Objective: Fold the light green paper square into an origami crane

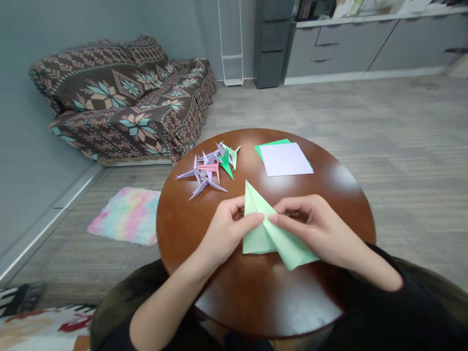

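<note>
A light green sheet of origami paper (258, 241), partly folded to a point at its upper left, is held just over the round table. My left hand (230, 224) pinches it on the left, thumb on top near the central crease. On the other side my right hand (310, 222) grips it too, its thumb close to my left thumb and its fingers behind the paper. The lower edges of the paper flare apart. Fingers behind the sheet are partly hidden.
Folded paper cranes (208, 168) in purple, pink and green lie in a cluster at the table's back left. A stack of square paper (287, 160), lilac over green, lies at the back right. Beyond the brown table (234, 292) are a patterned sofa (127, 102) and a pastel rug (126, 214).
</note>
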The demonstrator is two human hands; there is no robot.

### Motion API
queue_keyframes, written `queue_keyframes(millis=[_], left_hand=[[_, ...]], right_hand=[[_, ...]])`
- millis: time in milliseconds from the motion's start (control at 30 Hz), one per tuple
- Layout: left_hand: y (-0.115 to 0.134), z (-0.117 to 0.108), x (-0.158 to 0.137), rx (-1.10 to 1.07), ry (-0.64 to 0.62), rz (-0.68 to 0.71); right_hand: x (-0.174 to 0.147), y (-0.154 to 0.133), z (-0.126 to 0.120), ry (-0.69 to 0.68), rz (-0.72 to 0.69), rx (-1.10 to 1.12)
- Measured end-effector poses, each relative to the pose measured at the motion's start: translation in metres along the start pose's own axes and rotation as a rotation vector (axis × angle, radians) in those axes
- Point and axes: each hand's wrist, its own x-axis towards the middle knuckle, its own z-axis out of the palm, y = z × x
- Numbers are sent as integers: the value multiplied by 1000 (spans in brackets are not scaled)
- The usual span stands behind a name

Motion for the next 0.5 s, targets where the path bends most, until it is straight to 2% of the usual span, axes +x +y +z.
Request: queue_keyframes(millis=[300, 500], left_hand=[[5, 1, 1, 61, -17, -30], [4, 6, -1, 94, -6, -105]], right_hand=[[0, 0, -2, 21, 20, -21], [2, 3, 3, 150, -33, 31]])
